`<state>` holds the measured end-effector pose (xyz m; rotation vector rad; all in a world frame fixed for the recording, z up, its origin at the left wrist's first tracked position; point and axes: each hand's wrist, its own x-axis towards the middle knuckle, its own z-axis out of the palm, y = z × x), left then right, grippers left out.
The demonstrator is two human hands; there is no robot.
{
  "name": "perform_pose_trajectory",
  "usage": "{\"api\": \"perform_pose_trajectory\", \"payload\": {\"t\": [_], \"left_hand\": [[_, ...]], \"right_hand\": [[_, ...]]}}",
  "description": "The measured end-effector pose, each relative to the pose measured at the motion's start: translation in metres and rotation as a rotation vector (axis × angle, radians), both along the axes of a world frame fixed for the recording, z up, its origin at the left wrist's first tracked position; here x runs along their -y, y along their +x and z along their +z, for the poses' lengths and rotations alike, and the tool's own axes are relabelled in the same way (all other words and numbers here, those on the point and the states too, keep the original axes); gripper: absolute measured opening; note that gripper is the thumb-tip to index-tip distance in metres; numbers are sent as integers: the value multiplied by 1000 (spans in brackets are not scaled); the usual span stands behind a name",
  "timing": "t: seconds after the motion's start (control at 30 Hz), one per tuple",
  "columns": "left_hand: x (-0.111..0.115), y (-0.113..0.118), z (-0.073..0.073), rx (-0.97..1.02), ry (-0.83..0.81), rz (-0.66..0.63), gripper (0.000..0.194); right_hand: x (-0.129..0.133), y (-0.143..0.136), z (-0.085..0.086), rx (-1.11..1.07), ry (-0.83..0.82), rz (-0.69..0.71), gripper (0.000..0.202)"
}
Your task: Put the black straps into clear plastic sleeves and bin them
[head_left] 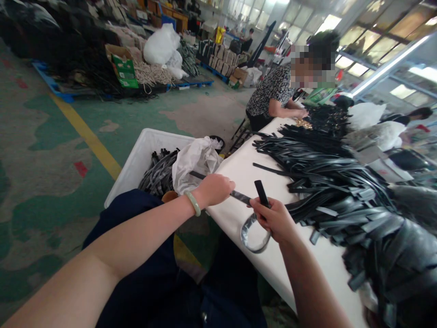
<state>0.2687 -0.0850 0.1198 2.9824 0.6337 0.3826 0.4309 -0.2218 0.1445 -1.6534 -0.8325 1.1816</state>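
A black strap runs between my two hands above the near edge of the white table. My left hand, with a pale green bangle at the wrist, is closed around it, and an end sticks out to the left over a white plastic bag. My right hand pinches the strap further along, where it curls into a hanging loop and a short black end points upward. To the right, a large heap of black straps lies on the table.
A white bin on the left holds more dark straps and the white bag. Across the table, a co-worker bends over small gold-coloured pieces. Loaded blue pallets stand on the floor behind.
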Motion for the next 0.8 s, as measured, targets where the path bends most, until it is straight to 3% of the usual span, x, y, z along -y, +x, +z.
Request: {"api": "perform_pose_trajectory", "payload": {"t": [0.2, 0.33, 0.43, 0.53, 0.6, 0.7, 0.73, 0.8], "left_hand": [[26, 10, 1, 45, -3, -133, 19], [37, 10, 0, 60, 12, -139, 19], [33, 7, 8, 34, 7, -136, 19], [9, -7, 29, -20, 11, -11, 23], [-18, -31, 45, -48, 32, 151, 25], [-61, -93, 63, -133, -25, 382, 31], [-72, -119, 63, -179, -95, 430, 36], [-84, -174, 55, -240, -282, 497, 45]], "right_hand": [[-2, -23, -5, 69, -1, 15, 35], [-5, -35, -16, 104, 26, -15, 38], [-8, -37, -16, 107, 30, 27, 36], [-11, -35, 1, 239, 140, 28, 35], [-15, -33, 18, 336, 385, -123, 38], [-28, -26, 39, 557, 735, -461, 46], [-35, -24, 43, 646, 758, -510, 49], [-54, -21, 43, 740, 662, -433, 53]]}}
